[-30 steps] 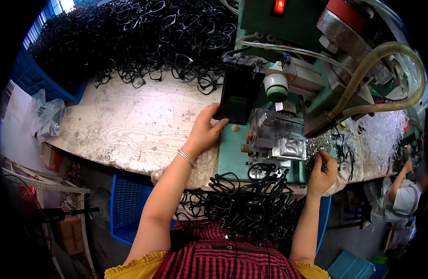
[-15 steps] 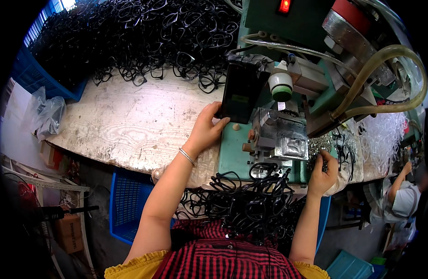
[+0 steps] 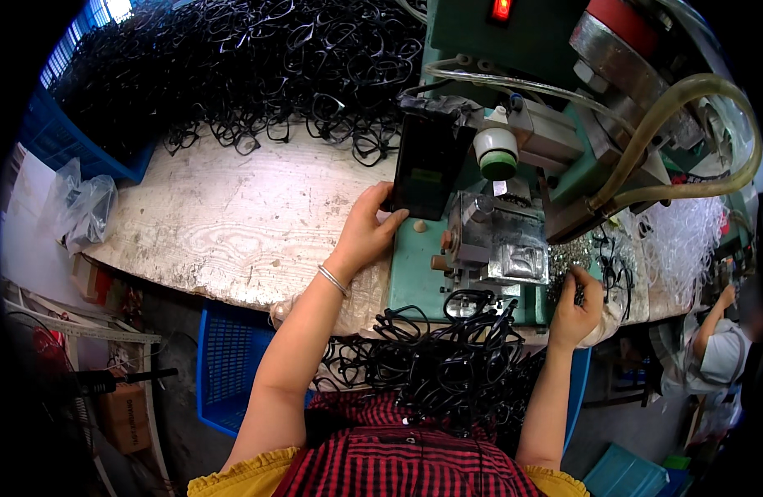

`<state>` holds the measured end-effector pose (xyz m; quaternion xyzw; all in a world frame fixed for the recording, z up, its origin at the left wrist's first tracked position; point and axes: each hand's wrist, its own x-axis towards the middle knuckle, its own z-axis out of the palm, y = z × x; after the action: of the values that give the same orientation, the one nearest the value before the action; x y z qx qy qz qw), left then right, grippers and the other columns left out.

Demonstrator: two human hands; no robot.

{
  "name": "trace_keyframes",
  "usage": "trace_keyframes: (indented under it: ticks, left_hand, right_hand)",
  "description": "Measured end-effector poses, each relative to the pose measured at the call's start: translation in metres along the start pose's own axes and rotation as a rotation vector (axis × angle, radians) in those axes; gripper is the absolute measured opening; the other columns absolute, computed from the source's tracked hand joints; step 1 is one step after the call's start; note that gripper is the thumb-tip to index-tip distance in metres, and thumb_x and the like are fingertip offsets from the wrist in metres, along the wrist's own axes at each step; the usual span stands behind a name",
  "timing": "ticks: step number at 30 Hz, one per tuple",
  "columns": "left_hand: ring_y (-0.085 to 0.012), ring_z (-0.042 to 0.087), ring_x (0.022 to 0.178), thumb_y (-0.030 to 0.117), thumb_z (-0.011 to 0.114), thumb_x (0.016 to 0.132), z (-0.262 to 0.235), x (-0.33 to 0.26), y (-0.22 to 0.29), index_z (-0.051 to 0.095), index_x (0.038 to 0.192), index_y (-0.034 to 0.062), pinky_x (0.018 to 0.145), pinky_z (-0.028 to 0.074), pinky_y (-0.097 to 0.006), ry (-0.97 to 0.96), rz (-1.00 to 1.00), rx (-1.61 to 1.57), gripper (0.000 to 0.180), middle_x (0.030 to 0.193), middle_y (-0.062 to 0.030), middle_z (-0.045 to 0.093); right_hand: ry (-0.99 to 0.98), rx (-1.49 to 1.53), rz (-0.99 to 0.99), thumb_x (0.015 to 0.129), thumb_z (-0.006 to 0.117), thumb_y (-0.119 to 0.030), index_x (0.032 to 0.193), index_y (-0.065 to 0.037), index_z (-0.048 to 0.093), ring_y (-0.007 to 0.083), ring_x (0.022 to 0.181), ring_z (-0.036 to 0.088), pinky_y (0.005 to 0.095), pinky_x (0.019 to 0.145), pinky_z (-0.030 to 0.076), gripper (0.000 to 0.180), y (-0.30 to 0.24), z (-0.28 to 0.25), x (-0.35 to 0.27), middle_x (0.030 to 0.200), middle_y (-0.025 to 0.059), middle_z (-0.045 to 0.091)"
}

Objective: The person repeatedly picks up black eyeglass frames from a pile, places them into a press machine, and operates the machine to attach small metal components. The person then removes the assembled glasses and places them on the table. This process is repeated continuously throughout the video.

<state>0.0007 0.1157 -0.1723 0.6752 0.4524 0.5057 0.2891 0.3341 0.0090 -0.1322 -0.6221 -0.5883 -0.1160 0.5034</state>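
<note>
A black phone stands upright, leaning on the green machine. My left hand has its lower left edge between thumb and fingers; the fingertips pass behind it. My right hand is closed, thumb and fingers pressed together at a heap of tiny metal parts; whatever is in the pinch is too small to make out. Between my hands sits the machine's metal fixture block. Several black eyeglass frames lie heaped over my lap, against the front of the bench.
A large mound of black eyeglass frames covers the back left of the wooden bench. Blue crates stand below and at the left. A thick hose arches at right, near clear plastic strands. Another person sits far right.
</note>
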Motion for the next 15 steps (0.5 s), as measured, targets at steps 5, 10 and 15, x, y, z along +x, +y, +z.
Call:
trace_keyframes:
  ticks: [5, 10, 15]
  left_hand:
    - [-0.0197, 0.059, 0.098, 0.002, 0.068, 0.085, 0.0006, 0.0009, -0.0036, 0.056, 0.116, -0.0034, 0.092, 0.046, -0.032, -0.006, 0.003, -0.020, 0.034, 0.105, -0.0111, 0.064]
    - [-0.0195, 0.058, 0.098, 0.003, 0.068, 0.084, 0.0005, 0.0007, -0.0018, 0.057, 0.116, -0.0033, 0.091, 0.046, -0.032, -0.002, -0.006, -0.021, 0.034, 0.105, -0.0109, 0.064]
    - [-0.0203, 0.059, 0.099, 0.005, 0.070, 0.084, -0.0007, 0.0009, -0.0032, 0.057, 0.117, -0.0032, 0.091, 0.046, -0.032, -0.012, -0.012, 0.012, 0.036, 0.106, -0.0109, 0.064]
  right_hand:
    - [0.003, 0.011, 0.012, 0.085, 0.066, 0.000, 0.096, 0.000, 0.071, 0.0238, 0.085, 0.064, 0.0329, 0.080, 0.048, 0.013, -0.0023, 0.0001, 0.0006, 0.092, 0.0106, 0.070]
    - [-0.002, -0.003, -0.002, 0.085, 0.066, 0.000, 0.096, 0.000, 0.071, 0.0237, 0.085, 0.064, 0.0329, 0.079, 0.048, 0.012, -0.0028, -0.0008, 0.0014, 0.092, 0.0101, 0.070]
    - [-0.006, -0.004, 0.019, 0.085, 0.066, 0.000, 0.095, -0.001, 0.071, 0.0236, 0.086, 0.064, 0.0340, 0.085, 0.047, 0.012, -0.0037, -0.0014, 0.0012, 0.092, 0.0099, 0.070]
